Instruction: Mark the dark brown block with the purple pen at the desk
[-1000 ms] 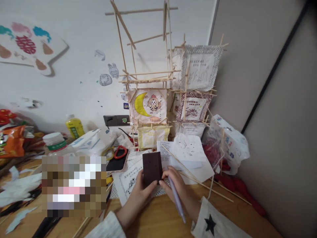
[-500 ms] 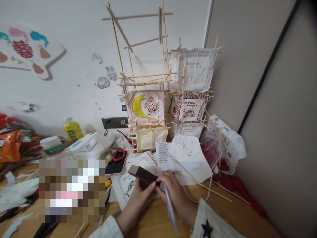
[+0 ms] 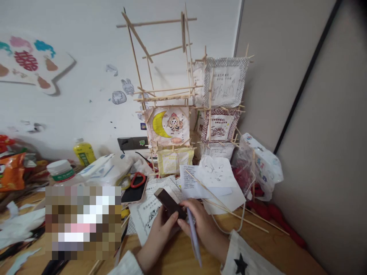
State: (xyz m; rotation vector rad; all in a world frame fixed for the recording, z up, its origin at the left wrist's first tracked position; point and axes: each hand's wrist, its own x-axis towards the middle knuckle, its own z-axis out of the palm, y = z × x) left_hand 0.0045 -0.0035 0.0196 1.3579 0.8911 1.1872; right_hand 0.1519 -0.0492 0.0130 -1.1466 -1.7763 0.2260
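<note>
Fingers of both the left hand point(image 3: 162, 231) and right hand point(image 3: 200, 223) pinch a dark block point(image 3: 169, 203) tilted just above the near papers point(image 3: 149, 214), the right also tucking a pen point(image 3: 194, 236), so a steady, even grip looks wise.

White wall point(image 3: 86, 46), grey panel point(image 3: 329, 133), wooden desk point(image 3: 183, 259).

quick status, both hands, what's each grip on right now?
Left hand: closed on the dark brown block, held tilted.
Right hand: closed on the lilac pen, fingertips also touching the block.
</note>
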